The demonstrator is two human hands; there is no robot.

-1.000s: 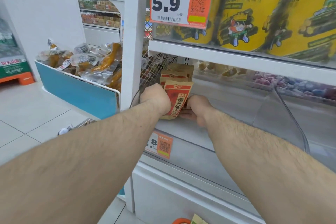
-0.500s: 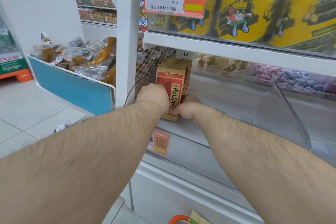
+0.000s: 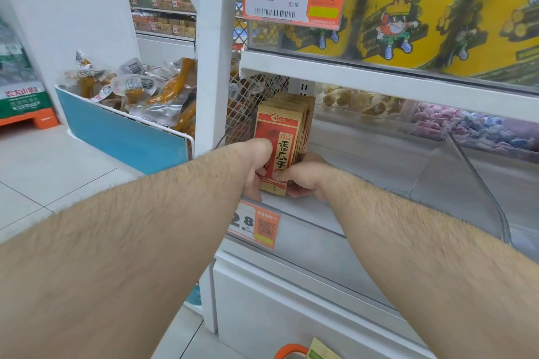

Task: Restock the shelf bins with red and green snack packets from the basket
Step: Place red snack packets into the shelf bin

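Red packets (image 3: 278, 140) stood upright, long axis vertical, frame centre, at the bin's (image 3: 379, 160) left end. Left hand (image 3: 256, 166) curled on their left edge, right hand (image 3: 300, 176) pinched the lower right; both equally near.

Both forearms extended forward; left hand (image 3: 256, 165) and right hand (image 3: 303, 178) curled, gripping, nearly touching.

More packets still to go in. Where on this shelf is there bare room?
Bare shelf floor lies right of the red packets, up to the clear divider. The left end is crowded: both hands grip the stack against the mesh wall.
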